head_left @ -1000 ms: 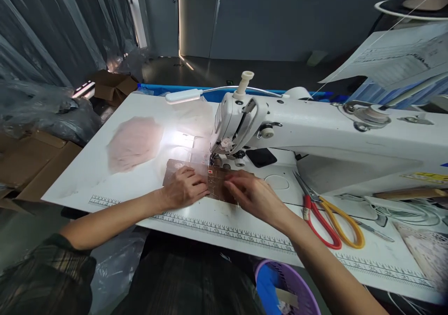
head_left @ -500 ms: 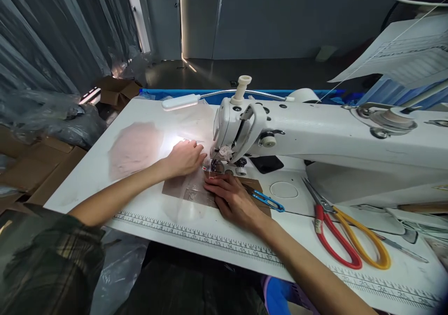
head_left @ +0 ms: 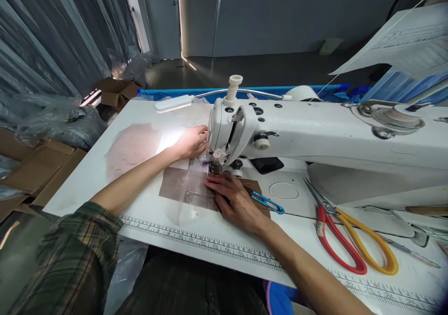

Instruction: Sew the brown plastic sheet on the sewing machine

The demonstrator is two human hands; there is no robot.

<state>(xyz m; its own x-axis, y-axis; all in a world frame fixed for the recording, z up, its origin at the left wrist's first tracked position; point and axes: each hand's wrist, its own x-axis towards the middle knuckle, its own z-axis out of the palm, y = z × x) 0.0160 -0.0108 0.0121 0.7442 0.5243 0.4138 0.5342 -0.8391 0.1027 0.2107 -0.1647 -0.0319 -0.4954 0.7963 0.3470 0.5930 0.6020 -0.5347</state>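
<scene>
My left hand (head_left: 192, 141) reaches behind the head of the white sewing machine (head_left: 219, 128), its fingers stretched out and their tips partly hidden. My right hand (head_left: 236, 197) lies with fingers extended over sheer pale fabric (head_left: 191, 191), just in front of the presser foot (head_left: 214, 168). Under the fabric is a brown sheet (head_left: 171, 184) on the table. Blue thread snips (head_left: 269, 203) lie right beside my right hand; their blades are hidden behind it. A pinkish sheer piece (head_left: 133, 149) rests flat on the left of the table.
Scissors (head_left: 341, 235) with red and yellow handles lie on the right, near tweezers (head_left: 413, 252). A ruler strip (head_left: 210, 242) runs along the front table edge. A white lamp (head_left: 174, 103) sits at the back. Cardboard boxes (head_left: 45, 170) and plastic bags stand left of the table.
My left hand has moved away from me and slightly right, to behind the machine head. My right hand has stayed almost where it was. The view has shifted slightly.
</scene>
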